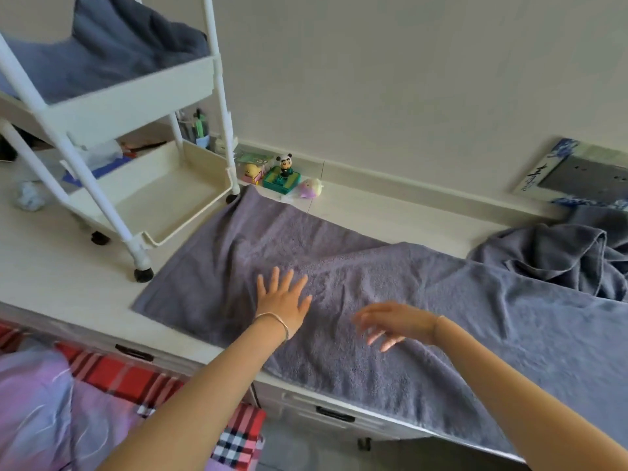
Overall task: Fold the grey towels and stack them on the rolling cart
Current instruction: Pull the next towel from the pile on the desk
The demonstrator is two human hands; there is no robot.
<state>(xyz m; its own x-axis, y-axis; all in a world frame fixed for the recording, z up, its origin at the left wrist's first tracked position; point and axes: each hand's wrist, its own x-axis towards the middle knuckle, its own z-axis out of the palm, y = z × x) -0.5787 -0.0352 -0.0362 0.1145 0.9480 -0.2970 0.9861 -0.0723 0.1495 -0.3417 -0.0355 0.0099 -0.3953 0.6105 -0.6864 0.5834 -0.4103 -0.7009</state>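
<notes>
A large grey towel (390, 294) lies spread flat along the pale desk top, its near edge hanging over the front. My left hand (282, 297) rests flat on it with fingers spread, palm down. My right hand (390, 324) hovers just above the towel to the right, fingers apart and blurred, holding nothing. A second grey towel (557, 253) lies crumpled at the right, near the wall. The white rolling cart (136, 107) stands on the desk at the left, and its top tray holds grey towels (112, 49).
Small toy figures (283, 175) sit by the wall behind the towel. A blue-and-white framed panel (577, 171) leans on the wall at right. Desk drawers (334, 416) are below the front edge. Plaid and purple bedding (102, 385) lies at lower left.
</notes>
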